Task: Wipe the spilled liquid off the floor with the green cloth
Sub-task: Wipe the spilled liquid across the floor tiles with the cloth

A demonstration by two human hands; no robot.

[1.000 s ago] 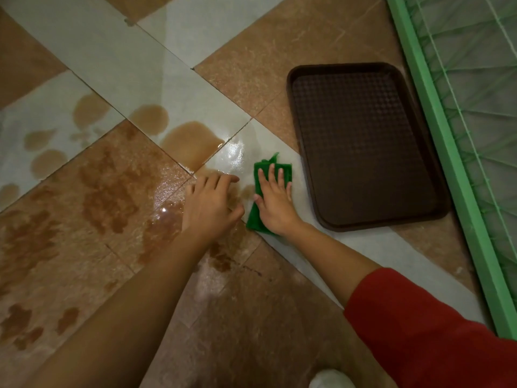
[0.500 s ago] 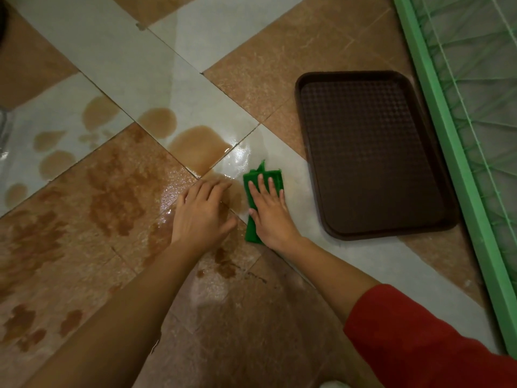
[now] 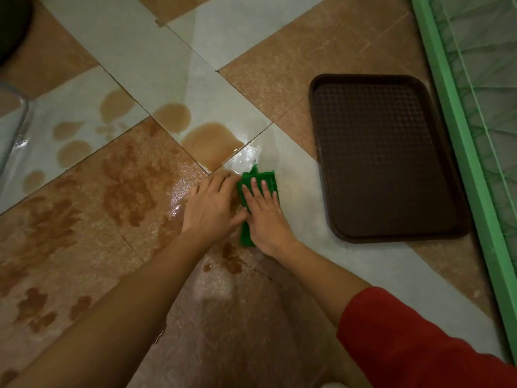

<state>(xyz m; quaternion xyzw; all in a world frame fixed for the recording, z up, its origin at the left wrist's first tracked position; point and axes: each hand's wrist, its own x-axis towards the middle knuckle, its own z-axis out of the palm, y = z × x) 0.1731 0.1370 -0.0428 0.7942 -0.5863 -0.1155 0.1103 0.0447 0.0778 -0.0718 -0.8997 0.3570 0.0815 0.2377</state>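
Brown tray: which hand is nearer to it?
Right. The right hand lies flat on the green cloth, just left of the brown tray; the left hand sits beyond the cloth, farther left.

A dark brown tray [image 3: 386,158] lies flat on the floor at the right. It has rounded corners, a raised rim, and a bumpy grid of little squares inside. Nothing lies in it. Just beside the tray, along the right edge, runs a green frame [image 3: 464,152] with green netting [image 3: 486,88] stretched behind it. The tray sits partly on a speckled brown tile and partly on a pale one. At the far left edge, part of a clear see-through thing [image 3: 14,127] with a rounded corner shows, but it is cut off and hard to name.
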